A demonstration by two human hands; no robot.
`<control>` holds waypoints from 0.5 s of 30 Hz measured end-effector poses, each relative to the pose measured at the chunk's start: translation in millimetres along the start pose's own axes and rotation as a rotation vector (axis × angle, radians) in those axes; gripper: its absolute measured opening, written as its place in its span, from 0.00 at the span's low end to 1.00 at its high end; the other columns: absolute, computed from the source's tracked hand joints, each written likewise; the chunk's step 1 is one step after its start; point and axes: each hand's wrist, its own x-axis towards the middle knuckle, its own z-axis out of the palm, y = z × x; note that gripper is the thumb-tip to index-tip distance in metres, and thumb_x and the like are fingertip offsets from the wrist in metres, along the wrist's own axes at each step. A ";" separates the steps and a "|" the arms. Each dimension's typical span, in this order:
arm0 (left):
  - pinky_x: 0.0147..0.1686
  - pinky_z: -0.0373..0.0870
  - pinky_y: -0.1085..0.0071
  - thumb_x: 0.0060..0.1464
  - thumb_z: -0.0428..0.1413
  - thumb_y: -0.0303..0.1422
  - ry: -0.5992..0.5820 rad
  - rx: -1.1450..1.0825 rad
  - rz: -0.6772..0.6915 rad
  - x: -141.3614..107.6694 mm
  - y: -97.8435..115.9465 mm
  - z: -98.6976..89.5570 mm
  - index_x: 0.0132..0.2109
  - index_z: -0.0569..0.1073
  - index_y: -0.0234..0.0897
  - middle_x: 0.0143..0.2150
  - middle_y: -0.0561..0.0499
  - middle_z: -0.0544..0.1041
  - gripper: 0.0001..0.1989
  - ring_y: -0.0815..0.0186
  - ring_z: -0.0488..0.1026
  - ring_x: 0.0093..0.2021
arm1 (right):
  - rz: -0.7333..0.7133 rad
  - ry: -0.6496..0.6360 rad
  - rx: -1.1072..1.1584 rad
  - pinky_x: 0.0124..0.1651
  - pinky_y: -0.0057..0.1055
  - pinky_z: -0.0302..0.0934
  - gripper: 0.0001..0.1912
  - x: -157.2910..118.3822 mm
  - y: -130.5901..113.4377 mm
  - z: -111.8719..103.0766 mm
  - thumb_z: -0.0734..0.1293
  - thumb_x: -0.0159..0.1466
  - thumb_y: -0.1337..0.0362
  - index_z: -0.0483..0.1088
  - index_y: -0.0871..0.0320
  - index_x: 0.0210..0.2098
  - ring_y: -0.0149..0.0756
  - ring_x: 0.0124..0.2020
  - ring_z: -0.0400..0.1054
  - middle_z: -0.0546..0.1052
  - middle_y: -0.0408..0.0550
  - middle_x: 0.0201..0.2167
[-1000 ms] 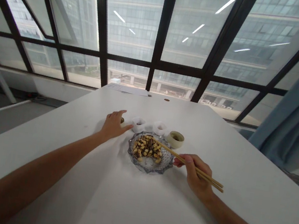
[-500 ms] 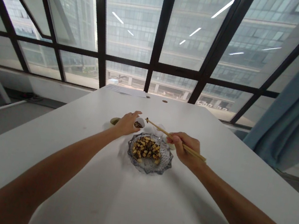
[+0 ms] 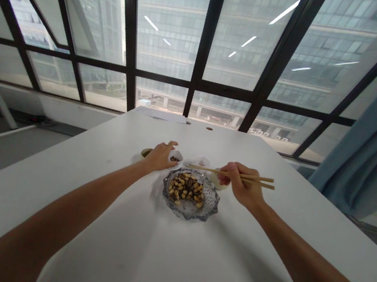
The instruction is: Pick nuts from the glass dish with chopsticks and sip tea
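My left hand (image 3: 160, 156) curves around the near and left sides of a small white cup (image 3: 178, 155), thumb and forefinger on either side of it. A few dark seeds (image 3: 174, 159) lie in that cup. My right hand (image 3: 241, 182) grips a pair of wooden chopsticks (image 3: 210, 170), held nearly level. Their tips sit just right of the cup, above the back rim of a faceted glass bowl (image 3: 209, 206); nothing can be made out between them. Tan nuts or seeds mixed with dark striped seeds (image 3: 186, 188) fill the bowl's left and middle.
An olive-coloured cup (image 3: 146, 152) stands left of my left hand. Behind the bowl is a pale cup (image 3: 202, 162), and another pale cup (image 3: 218, 182) is partly hidden by my right hand. Papers (image 3: 162, 115) lie at the white table's (image 3: 102, 251) far edge, before tall windows.
The chopsticks held a dark seed near the white cup; now their tips are lower and farther right, with no seed visible. My right hand moved slightly right. My left hand stays at the cup.
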 end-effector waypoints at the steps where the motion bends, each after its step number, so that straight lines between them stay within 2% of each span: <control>1: 0.57 0.68 0.54 0.49 0.65 0.37 -0.008 0.008 -0.009 1.1 -0.3 0.3 0.60 0.63 0.39 0.53 0.42 0.79 0.33 0.51 0.75 0.56 | 0.007 -0.013 -0.023 0.21 0.29 0.66 0.29 -4.5 -1.8 -8.3 0.63 0.67 0.40 0.76 0.58 0.27 0.35 0.18 0.72 0.78 0.48 0.19; 5: 0.56 0.68 0.54 0.52 0.63 0.41 -0.044 0.045 -0.048 5.0 -1.5 0.9 0.59 0.65 0.39 0.53 0.41 0.80 0.29 0.51 0.76 0.55 | 0.015 -0.106 -0.143 0.22 0.29 0.67 0.29 -17.0 -3.5 -27.2 0.63 0.67 0.42 0.76 0.58 0.24 0.35 0.19 0.73 0.78 0.49 0.19; 9: 0.61 0.63 0.52 0.56 0.60 0.45 -0.038 0.132 -0.037 -0.1 -4.6 1.6 0.59 0.67 0.39 0.58 0.40 0.77 0.28 0.49 0.74 0.58 | 0.004 -0.169 -0.179 0.24 0.29 0.68 0.26 -18.3 1.8 -25.2 0.65 0.66 0.43 0.77 0.57 0.24 0.37 0.21 0.74 0.80 0.50 0.21; 13: 0.67 0.54 0.49 0.57 0.59 0.48 0.074 0.177 -0.017 -20.5 -14.6 -3.3 0.58 0.70 0.38 0.59 0.40 0.76 0.27 0.49 0.70 0.61 | 0.008 -0.191 -0.147 0.24 0.29 0.68 0.25 -17.6 4.5 -20.8 0.66 0.65 0.44 0.77 0.57 0.25 0.37 0.21 0.75 0.80 0.49 0.21; 15: 0.67 0.54 0.49 0.57 0.59 0.48 0.154 0.164 -0.026 -33.2 -23.0 -6.5 0.58 0.70 0.37 0.60 0.39 0.75 0.27 0.49 0.69 0.62 | 0.019 -0.171 -0.119 0.23 0.29 0.68 0.25 -19.1 3.6 -20.9 0.67 0.64 0.42 0.77 0.57 0.24 0.36 0.20 0.74 0.80 0.48 0.20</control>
